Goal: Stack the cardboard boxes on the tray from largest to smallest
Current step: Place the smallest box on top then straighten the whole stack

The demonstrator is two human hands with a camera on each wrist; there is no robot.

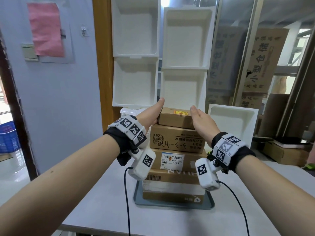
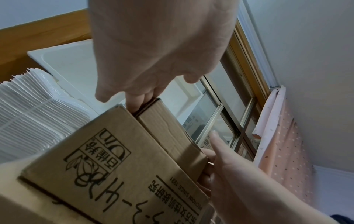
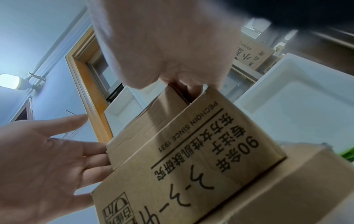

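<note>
Several cardboard boxes stand stacked on a grey tray [image 1: 210,204] on the table. The bottom box [image 1: 172,186] is widest, then a labelled box [image 1: 172,160], then a box with printed characters [image 1: 177,139] [image 2: 114,166] [image 3: 191,159]. On top lies the small box [image 1: 175,117] [image 2: 168,133] [image 3: 145,125]. My left hand [image 1: 151,114] [image 3: 47,159] touches its left end with straight fingers. My right hand [image 1: 199,120] [image 2: 226,163] lies flat against its right end, thumb up.
White foam trays [image 1: 134,28] [image 1: 185,38] lean upright against the window right behind the stack, and another foam tray [image 1: 233,120] stands to the right. White padded envelopes [image 2: 28,113] lie behind on the left. A blue crate [image 1: 8,137] sits far left.
</note>
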